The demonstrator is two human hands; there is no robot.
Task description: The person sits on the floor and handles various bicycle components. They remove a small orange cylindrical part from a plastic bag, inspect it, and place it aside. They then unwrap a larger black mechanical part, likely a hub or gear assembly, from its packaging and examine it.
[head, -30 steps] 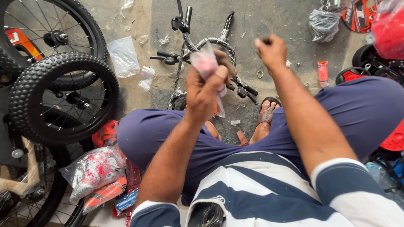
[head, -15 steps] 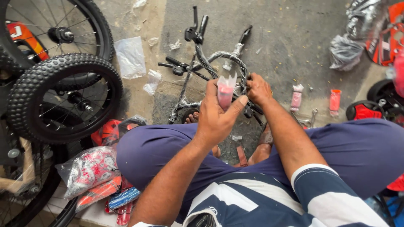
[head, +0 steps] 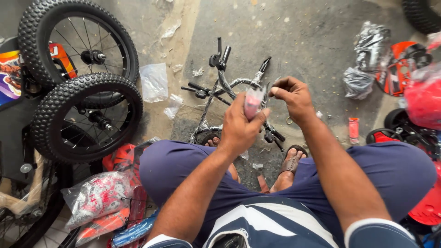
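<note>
Pink plastic packet (head: 253, 102) sat clenched in the left hand (head: 239, 126); the right hand (head: 294, 97) pinched its top edge. It looked unopened, and the handlebar (head: 225, 82) and wheels (head: 87, 117) lay unassembled.

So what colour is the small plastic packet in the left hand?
Pink and translucent, the small plastic packet shows best in the head view, gripped by the left hand.

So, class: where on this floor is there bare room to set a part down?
Bare concrete lies between the handlebars and the grey wrapped bundle. The two knobby wheels and bagged parts crowd one side; red parts crowd the other.
</note>
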